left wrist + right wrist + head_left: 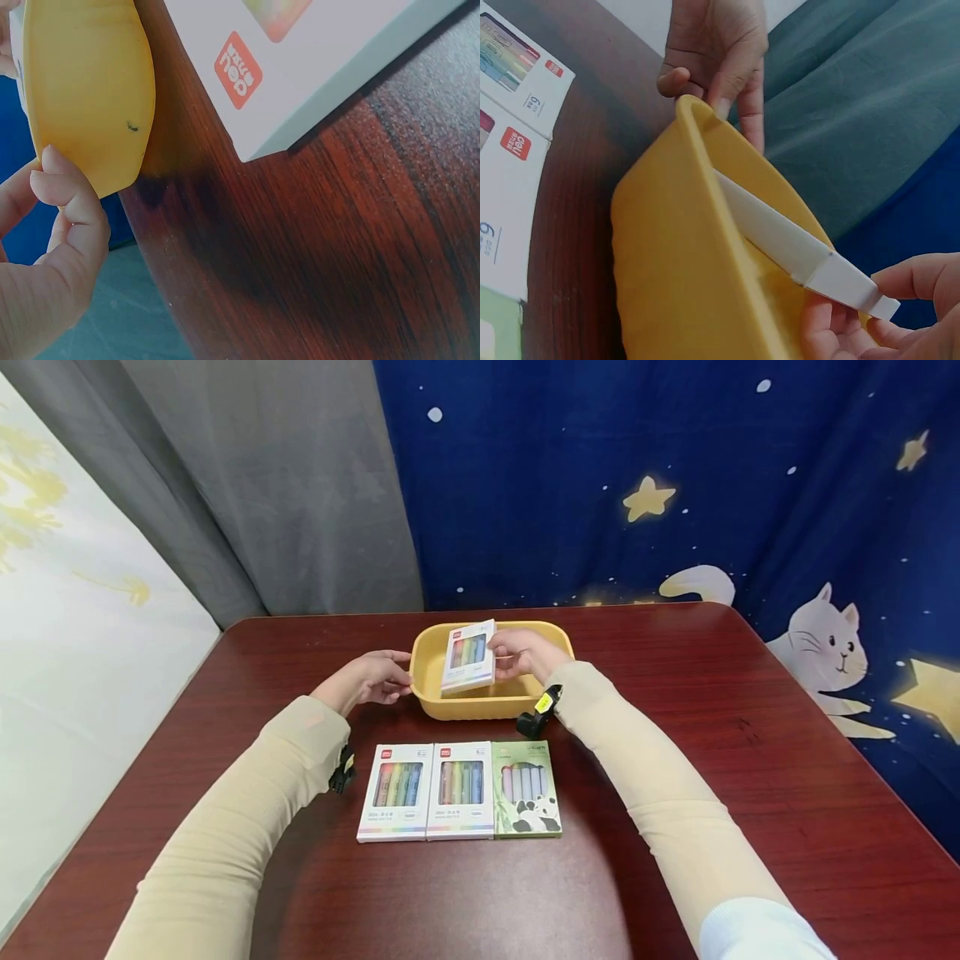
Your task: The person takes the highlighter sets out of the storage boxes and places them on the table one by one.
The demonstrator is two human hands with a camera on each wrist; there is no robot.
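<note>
A yellow plastic basket (487, 708) stands on the table, its left end between the thumb and fingers of my left hand (375, 678). My right hand (528, 653) pinches the right edge of a white box of coloured pens (469, 657), tilted inside the basket with its window side facing me. The right wrist view shows the white box (769, 221) edge-on, its lower part partly behind the basket wall. Nearer to me lie two similar white boxes, a left one (393, 793) and a middle one (461, 792), beside a green panda box (527, 789).
The dark red wooden table (750, 718) carries all of these. Behind its far edge hang a grey curtain (300, 485) and a blue starry curtain (562, 485). A white patterned panel (67, 652) borders the left side.
</note>
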